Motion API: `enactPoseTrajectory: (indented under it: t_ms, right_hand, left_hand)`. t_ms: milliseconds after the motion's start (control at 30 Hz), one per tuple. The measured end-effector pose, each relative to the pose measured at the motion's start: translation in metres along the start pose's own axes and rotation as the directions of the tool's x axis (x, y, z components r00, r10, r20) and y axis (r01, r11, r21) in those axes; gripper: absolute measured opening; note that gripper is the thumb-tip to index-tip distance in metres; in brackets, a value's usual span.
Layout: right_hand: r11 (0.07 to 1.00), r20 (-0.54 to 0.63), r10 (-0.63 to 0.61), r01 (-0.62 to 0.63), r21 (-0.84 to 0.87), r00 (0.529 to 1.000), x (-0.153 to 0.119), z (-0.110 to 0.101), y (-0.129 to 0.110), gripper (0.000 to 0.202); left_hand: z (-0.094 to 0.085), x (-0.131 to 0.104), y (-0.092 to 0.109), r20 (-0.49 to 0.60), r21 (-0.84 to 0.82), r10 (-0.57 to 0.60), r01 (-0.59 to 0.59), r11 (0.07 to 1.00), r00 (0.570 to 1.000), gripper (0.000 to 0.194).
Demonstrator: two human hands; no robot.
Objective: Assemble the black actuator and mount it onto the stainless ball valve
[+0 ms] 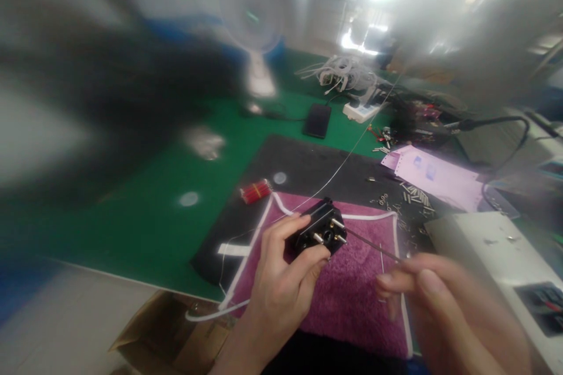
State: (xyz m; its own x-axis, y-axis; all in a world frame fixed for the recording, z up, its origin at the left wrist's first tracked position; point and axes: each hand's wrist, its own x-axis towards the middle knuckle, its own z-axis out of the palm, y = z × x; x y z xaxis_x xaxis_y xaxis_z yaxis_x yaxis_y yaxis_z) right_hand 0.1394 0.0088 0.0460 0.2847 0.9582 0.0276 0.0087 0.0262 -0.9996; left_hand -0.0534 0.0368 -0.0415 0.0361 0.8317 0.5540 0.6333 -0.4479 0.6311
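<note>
Green worktop, carrying a dark mat and, on that, one purple cloth edged in white. Black housing, fitted with short metal posts: held over the cloth's far part, gripped between thumb and fingers of the left hand. Thin dark rod, seemingly a driver or hex key, blur preventing certainty: pinched in the fingers of the right hand, its far end meeting the housing beside the posts. Red bundle: on the mat, left of the housing. Loose metal pins: beside pink sheets, right. Black phone: beyond the mat, near a white power strip.
</note>
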Motion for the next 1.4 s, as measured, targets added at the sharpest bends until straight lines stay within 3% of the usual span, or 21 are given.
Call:
enactPoseTrajectory:
  t_ms: [200,233,333,400,500,567,633,667,700,767,833,867,900,967,1067,1133,1200,1300,1367,1400]
  right_hand:
    - [0.944,0.246,0.155,-0.217,0.247,0.957,0.004,-0.001,0.005,0.023]
    - [0.945,0.254,0.124,-0.192,0.264,0.959,0.005,0.001,0.007,0.027]
    - [0.977,0.157,-0.071,0.038,0.209,0.985,0.011,0.005,0.012,0.027]
    - [0.975,0.155,-0.118,0.084,0.208,0.981,0.017,0.005,0.014,0.026]
    - [0.948,0.357,0.024,-0.135,0.287,0.934,0.024,0.0,0.011,0.037]
    - [0.871,0.493,0.153,-0.353,0.342,0.856,0.023,-0.004,0.008,0.027]
    - [0.783,0.535,0.244,-0.49,0.383,0.809,0.019,-0.005,0.008,0.02]
    - [0.78,0.506,0.261,-0.489,0.392,0.822,0.017,-0.003,0.009,0.024]
    - [0.823,0.436,0.246,-0.424,0.378,0.866,0.016,-0.001,0.01,0.027]
    - [0.936,0.274,0.116,-0.197,0.29,0.955,0.016,0.004,0.012,0.025]
    - [0.979,0.198,-0.016,-0.025,0.204,0.98,0.019,0.007,0.013,0.026]
    - [0.98,0.209,-0.038,-0.005,0.199,0.977,0.021,0.007,0.012,0.032]
    - [0.973,0.248,-0.017,-0.041,0.228,0.969,0.023,0.007,0.011,0.037]
    - [0.921,0.364,0.104,-0.228,0.316,0.925,0.024,0.003,0.01,0.038]
    - [0.765,0.544,0.268,-0.519,0.381,0.795,0.024,-0.004,0.013,0.027]
    - [0.748,0.579,0.257,-0.539,0.388,0.774,0.023,-0.006,0.019,0.032]
    - [0.823,0.527,0.166,-0.412,0.391,0.834,0.023,-0.005,0.024,0.033]
    - [0.952,0.266,0.055,-0.131,0.277,0.962,0.02,0.001,0.021,0.018]
    - [0.973,0.137,0.068,-0.096,0.208,0.988,0.017,0.005,0.014,0.017]
    - [0.968,0.138,0.107,-0.134,0.211,0.985,0.016,0.005,0.01,0.023]
  left_hand:
    - [-0.001,-0.001,0.0,0.027,-0.005,0.008,-0.008,1.0,1.0,0.028]
    - [-0.001,-0.001,0.0,0.027,-0.005,0.01,-0.01,1.0,1.0,0.028]
    - [0.0,0.0,0.001,0.021,0.002,0.014,-0.014,1.0,1.0,0.028]
    - [0.0,0.001,0.001,0.013,0.007,0.017,-0.017,1.0,1.0,0.027]
    - [0.0,0.001,0.0,0.003,0.012,0.011,-0.011,1.0,1.0,0.026]
    - [0.0,0.001,0.0,0.015,0.007,-0.006,0.006,1.0,1.0,0.025]
    - [-0.001,0.0,-0.001,0.031,-0.001,-0.014,0.014,1.0,0.999,0.026]
    - [-0.001,0.0,-0.001,0.036,-0.005,-0.012,0.012,1.0,0.999,0.027]
    - [-0.001,0.0,-0.001,0.038,-0.006,-0.009,0.009,1.0,0.999,0.027]
    - [-0.001,0.0,0.0,0.028,-0.002,-0.003,0.003,1.0,1.0,0.029]
    - [-0.001,0.0,0.001,0.023,-0.001,0.004,-0.004,1.0,1.0,0.029]
    - [-0.001,0.0,0.002,0.023,-0.002,0.007,-0.007,1.0,1.0,0.029]
    - [-0.001,0.0,0.002,0.024,-0.005,0.009,-0.009,1.0,1.0,0.029]
    - [-0.001,0.0,0.003,0.03,-0.008,0.01,-0.01,1.0,1.0,0.029]
    - [-0.002,-0.001,0.002,0.039,-0.003,0.003,-0.003,1.0,0.999,0.028]
    - [-0.003,-0.001,0.001,0.04,0.0,-0.004,0.004,1.0,0.999,0.028]
    - [-0.002,-0.001,0.0,0.039,0.0,-0.013,0.013,1.0,0.999,0.027]
    - [-0.001,-0.001,0.0,0.039,-0.006,-0.017,0.017,1.0,0.999,0.027]
    - [0.0,-0.001,0.0,0.034,-0.012,-0.011,0.011,1.0,0.999,0.027]
    - [0.0,0.0,0.0,0.03,-0.015,-0.007,0.007,1.0,1.0,0.027]
